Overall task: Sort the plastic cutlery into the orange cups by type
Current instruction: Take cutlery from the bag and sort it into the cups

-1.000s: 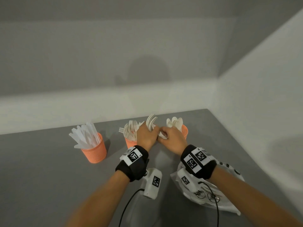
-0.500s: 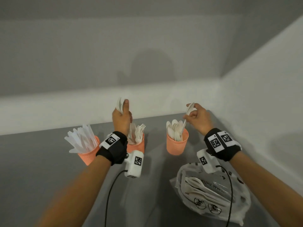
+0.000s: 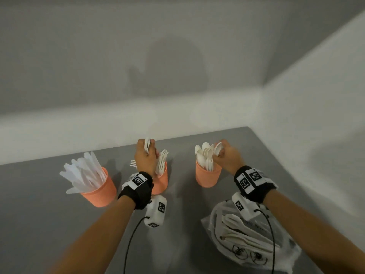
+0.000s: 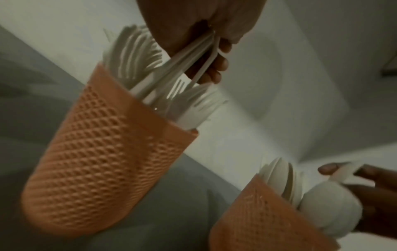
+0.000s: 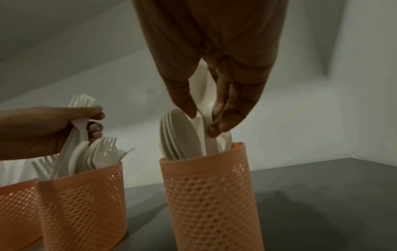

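On the left of the grey surface point(image 3: 39, 224) stands an orange cup point(image 3: 99, 191) packed with white knives point(image 3: 84, 176), their blades fanning up and out to the left.

Just to its right, your left hand point(image 3: 145, 158) hovers over the middle orange cup point(image 3: 161, 179), which holds white forks point(image 3: 162, 161) with their prongs up. Your fingers point(image 4: 219, 65) are curled round a small bundle of forks point(image 5: 78, 129); in the right wrist view their prongs stick up above your fist and their handles reach down into the cup among the forks already standing there. A few more prongs show behind your wrist on the cup's left side.

Further right, apart from the middle cup, the third orange cup point(image 3: 207, 176) stands upright and holds white spoons point(image 3: 204, 155), bowls up and stacked close together. Your right hand point(image 3: 227, 157) is right over its rim, thumb and fingertips point(image 5: 217, 129) pinching a single spoon point(image 5: 204, 95) by its neck. That spoon's handle goes down into the cup beside the others, touching them.

Nearest you on the right, under your right forearm, lies a clear plastic bag point(image 3: 250, 240) with more white cutlery inside; what types are in it cannot be told. Both wrists wear black bands with square printed markers, and a white camera unit point(image 3: 156, 211) hangs under the left wrist with a black cable trailing toward you.
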The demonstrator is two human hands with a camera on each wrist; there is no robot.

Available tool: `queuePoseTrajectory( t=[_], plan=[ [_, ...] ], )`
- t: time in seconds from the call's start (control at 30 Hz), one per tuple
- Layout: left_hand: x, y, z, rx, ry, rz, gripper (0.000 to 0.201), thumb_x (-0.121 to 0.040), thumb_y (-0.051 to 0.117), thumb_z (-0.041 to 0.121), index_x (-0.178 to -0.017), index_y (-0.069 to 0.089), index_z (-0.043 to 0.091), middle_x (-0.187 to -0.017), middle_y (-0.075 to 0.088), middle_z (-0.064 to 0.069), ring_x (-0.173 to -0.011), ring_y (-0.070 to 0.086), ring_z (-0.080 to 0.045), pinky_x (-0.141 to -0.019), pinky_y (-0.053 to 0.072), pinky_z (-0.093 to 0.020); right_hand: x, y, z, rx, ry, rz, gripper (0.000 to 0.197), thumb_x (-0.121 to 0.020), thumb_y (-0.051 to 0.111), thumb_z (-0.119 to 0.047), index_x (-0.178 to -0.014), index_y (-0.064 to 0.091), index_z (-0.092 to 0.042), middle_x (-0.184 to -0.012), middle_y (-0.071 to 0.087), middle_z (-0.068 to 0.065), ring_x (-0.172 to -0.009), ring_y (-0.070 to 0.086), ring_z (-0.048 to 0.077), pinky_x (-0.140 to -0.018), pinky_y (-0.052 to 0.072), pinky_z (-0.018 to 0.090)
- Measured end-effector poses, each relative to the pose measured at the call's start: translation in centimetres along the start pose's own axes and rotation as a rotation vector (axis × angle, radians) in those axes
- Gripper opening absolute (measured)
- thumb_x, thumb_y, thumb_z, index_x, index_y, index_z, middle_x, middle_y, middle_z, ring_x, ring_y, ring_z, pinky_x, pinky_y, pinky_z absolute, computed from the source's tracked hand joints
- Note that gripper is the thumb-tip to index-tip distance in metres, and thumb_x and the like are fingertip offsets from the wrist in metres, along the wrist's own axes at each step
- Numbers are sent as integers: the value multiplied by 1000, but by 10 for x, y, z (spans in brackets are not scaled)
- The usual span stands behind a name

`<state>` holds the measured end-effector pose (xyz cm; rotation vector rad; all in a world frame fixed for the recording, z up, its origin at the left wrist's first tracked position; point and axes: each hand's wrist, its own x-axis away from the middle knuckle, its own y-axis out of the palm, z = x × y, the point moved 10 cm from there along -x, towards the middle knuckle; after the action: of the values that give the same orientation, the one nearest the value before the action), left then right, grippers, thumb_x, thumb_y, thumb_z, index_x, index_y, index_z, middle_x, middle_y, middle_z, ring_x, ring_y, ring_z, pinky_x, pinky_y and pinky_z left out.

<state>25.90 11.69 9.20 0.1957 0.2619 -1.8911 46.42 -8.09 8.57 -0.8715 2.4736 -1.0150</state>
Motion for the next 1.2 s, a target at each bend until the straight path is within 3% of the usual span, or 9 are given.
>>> queuePoseTrajectory(
  t=[0.1, 0.2, 0.4, 0.5, 0.6, 0.83, 0.97, 1.07, 1.2],
  plan=[
    [2, 2, -5, -100, 57, -26, 13, -95, 41, 8, -107, 44, 9, -64, 52, -6, -47, 52, -2, -55, 45, -15, 2, 2, 2, 0, 22, 32, 30, -85, 58, -12, -111, 48, 0, -78, 56, 11, -73, 55, 29, -65, 39, 29],
    [1, 5, 3, -230, 156, -43, 22, -93, 42, 7, -115, 45, 9, -75, 55, -7, -63, 55, -19, -66, 46, -30, 2, 1, 0, -36, 0, 84, 30, -84, 57, -9, -113, 49, -4, -90, 61, 12, -82, 57, 29, -67, 35, 26],
    [14, 25, 16, -545, 380, -307, 36, -95, 34, 24, -106, 59, 0, -95, 61, -19, -81, 59, -35, -74, 48, -39, 6, 3, -7, -80, -89, 61, 40, -78, 52, 4, -116, 51, -8, -118, 53, 8, -95, 49, 17, -77, 32, 19],
    [21, 27, 23, -791, 529, -315, 50, -90, 27, 31, -90, 66, 0, -86, 62, -19, -76, 61, -37, -74, 47, -42, 8, 3, -14, -26, -144, 81, 22, -86, 53, -7, -107, 56, -3, -112, 56, 9, -87, 46, 12, -72, 30, 18],
    [25, 32, 23, -1027, 570, -304, 51, -92, 25, 34, -93, 67, 4, -94, 67, -13, -91, 64, -32, -97, 38, -48, 7, 6, -14, 39, -147, 97, 25, -96, 43, -20, -96, 59, -1, -100, 59, 10, -84, 52, 20, -71, 30, 23],
    [33, 37, -18, -1181, 383, -495, 97, -84, -8, 67, -136, 42, 1, -140, 47, -17, -133, 40, -31, -113, 15, -53, 9, 17, -2, 101, -98, 63, 51, -92, 20, -24, -124, 49, 4, -126, 52, 22, -117, 48, 36, -94, 33, 31],
    [25, 28, -21, -1213, 273, -412, 74, -93, 18, 58, -146, 21, 6, -153, 25, -16, -142, 21, -32, -115, 4, -51, 9, 46, -12, 248, -157, -120, 59, -96, 15, -37, -148, 18, -9, -157, 10, 16, -146, 8, 28, -119, 8, 39],
    [23, 29, -24, -1183, 241, -445, 71, -95, 22, 52, -143, 23, 1, -149, 31, -17, -137, 28, -33, -115, 16, -48, 8, 60, -17, 354, -177, -198, 54, -100, 28, -36, -148, 21, -11, -158, 7, 16, -146, 3, 28, -119, 7, 39],
    [23, 28, -20, -1087, 168, -476, 71, -95, 26, 51, -147, 12, 5, -154, 18, -18, -143, 16, -31, -118, 8, -47, 8, 56, -14, 344, -91, -268, 58, -99, 29, -43, -149, 16, -17, -159, 2, 12, -147, 0, 24, -117, 8, 44]
  ],
)
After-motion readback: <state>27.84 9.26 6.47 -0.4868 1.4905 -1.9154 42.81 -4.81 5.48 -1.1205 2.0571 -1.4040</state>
